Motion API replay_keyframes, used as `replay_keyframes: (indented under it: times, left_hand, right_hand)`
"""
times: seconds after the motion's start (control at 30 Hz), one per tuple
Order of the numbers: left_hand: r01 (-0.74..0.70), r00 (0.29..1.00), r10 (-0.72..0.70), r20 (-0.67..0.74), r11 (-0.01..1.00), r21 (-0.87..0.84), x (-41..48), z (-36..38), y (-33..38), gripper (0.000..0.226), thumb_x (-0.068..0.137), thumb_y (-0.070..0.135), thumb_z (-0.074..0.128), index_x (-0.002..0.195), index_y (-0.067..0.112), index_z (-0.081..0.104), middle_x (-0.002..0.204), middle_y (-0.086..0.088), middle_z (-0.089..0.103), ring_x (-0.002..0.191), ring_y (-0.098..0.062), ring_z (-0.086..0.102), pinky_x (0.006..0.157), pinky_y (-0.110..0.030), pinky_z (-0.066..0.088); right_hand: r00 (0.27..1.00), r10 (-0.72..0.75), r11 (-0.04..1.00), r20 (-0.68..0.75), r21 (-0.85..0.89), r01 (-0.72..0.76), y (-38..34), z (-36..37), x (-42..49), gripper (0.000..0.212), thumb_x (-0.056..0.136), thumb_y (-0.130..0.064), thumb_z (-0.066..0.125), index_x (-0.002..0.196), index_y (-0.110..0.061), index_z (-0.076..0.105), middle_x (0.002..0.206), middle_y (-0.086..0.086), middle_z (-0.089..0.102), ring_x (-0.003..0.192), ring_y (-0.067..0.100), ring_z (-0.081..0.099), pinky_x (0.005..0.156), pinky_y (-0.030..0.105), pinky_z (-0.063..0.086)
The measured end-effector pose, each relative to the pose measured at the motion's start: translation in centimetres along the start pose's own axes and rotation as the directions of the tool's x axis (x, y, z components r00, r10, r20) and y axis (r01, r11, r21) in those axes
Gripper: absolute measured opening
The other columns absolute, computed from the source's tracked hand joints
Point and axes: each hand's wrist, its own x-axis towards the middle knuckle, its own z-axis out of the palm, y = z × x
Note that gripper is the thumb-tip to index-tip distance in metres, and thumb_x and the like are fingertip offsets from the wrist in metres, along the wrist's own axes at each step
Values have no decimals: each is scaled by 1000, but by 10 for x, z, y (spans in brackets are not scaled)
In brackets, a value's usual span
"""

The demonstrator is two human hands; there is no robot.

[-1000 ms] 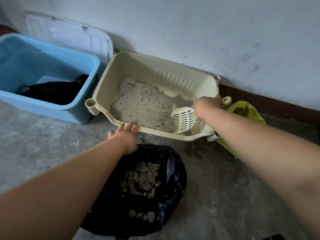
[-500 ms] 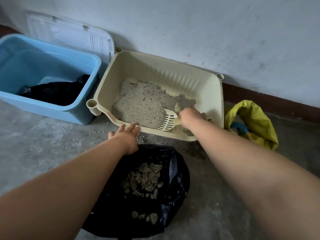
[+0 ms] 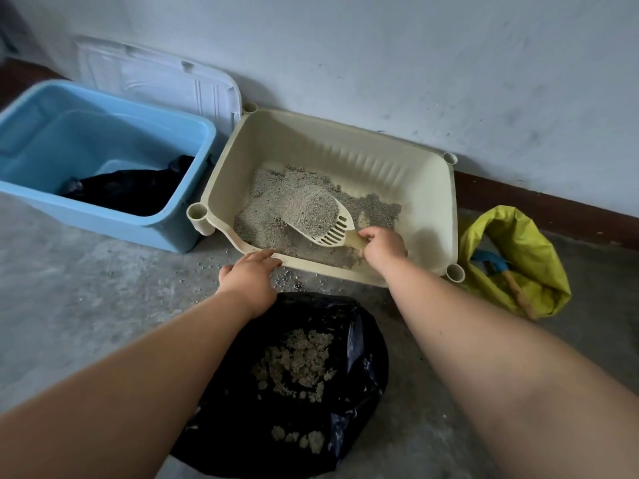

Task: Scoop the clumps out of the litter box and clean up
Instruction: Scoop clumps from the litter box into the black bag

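We're mid-scoop: our right hand (image 3: 383, 244) grips the loaded scoop (image 3: 320, 216) inside the litter box (image 3: 449, 209) (left hand (image 3: 250, 274) flat on its rim); next, sift, then tip into the black bag (image 3: 359, 340).

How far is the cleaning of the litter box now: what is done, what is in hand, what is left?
Done: clumps lie in the black bag. In hand: the right hand grips the scoop, heaped with litter, inside the litter box; the left hand rests on its front rim. Left: sifting and emptying this load, and sweeping the spilled grains off the floor.
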Motion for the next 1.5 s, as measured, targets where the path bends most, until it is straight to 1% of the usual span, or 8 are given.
replay_keyframes:
  times: [0.3, 0.43, 0.57, 0.77, 1.13, 1.23, 1.37, 1.5]
  left_hand:
    - [13, 1000, -13, 5, 1000, -5, -1, -3, -6, 61, 85, 29, 59, 142, 36, 39, 156, 16, 23, 145, -9, 18, 115, -48, 18]
    - [10, 1000, -10, 17, 1000, -2, -2, -4, -5, 61, 85, 29, 57, 143, 36, 38, 156, 16, 22, 145, -9, 17, 115, -48, 18]
    - [16, 1000, -16, 25, 1000, 1, -3, -4, -5, 61, 85, 30, 58, 143, 37, 38, 156, 16, 22, 145, -9, 18, 115, -49, 19]
    - [21, 999, -22, 42, 999, 28, -7, -7, -5, 61, 87, 33, 58, 144, 37, 36, 156, 15, 22, 145, -11, 16, 115, -50, 19]
    - [26, 998, -26, 51, 1000, 11, -19, -13, -2, 60, 87, 31, 58, 143, 36, 38, 156, 14, 23, 145, -12, 18, 114, -50, 17]
    - [16, 998, -16, 61, 1000, -3, -23, -13, -2, 54, 87, 29, 58, 137, 40, 44, 155, 15, 23, 144, -12, 20, 114, -49, 18]
    - [5, 995, 1, 101, 998, -67, -33, -12, -5, 35, 83, 27, 63, 110, 47, 58, 154, 17, 24, 140, -11, 28, 111, -45, 19]
    - [-10, 974, 15, 227, 1000, -25, -43, -11, -11, 30, 78, 33, 70, 97, 53, 59, 156, 20, 18, 142, -14, 25, 109, -46, 17]
  right_hand:
    - [998, -16, 994, -65, 110, 23, 5, 2, 0, 52, 78, -4, 72, 121, -33, 63, 128, -1, 61, 115, 24, 54, 103, 40, 39]
    - [997, -43, 997, -69, 57, 47, 8, -2, 3, 53, 77, -3, 72, 121, -32, 63, 130, -1, 60, 119, 26, 51, 103, 38, 37]
    - [993, -33, 999, -116, 24, 36, 7, -5, 3, 51, 83, -3, 65, 120, -37, 62, 129, -2, 60, 118, 28, 49, 91, 32, 33]
    - [989, 10, 998, -145, 68, 0, 6, -11, 4, 55, 83, 0, 60, 118, -42, 62, 130, -2, 59, 115, 32, 46, 94, 38, 35]
    - [980, -17, 1000, -196, 0, 17, 1, -28, -2, 49, 87, -3, 58, 116, -42, 63, 118, -3, 63, 106, 29, 47, 78, 35, 34]
    - [977, -53, 997, -207, -65, 40, 2, -29, -5, 50, 88, -4, 52, 115, -45, 62, 117, -4, 64, 104, 29, 47, 74, 33, 29]
    - [976, -92, 988, -200, -143, 63, 9, -37, -12, 52, 90, -2, 50, 120, -44, 59, 121, -1, 62, 106, 31, 45, 76, 33, 33]
    - [967, -168, 969, -190, -210, 127, 12, -47, -26, 47, 91, -6, 53, 121, -40, 60, 124, 1, 62, 108, 31, 47, 81, 33, 33]
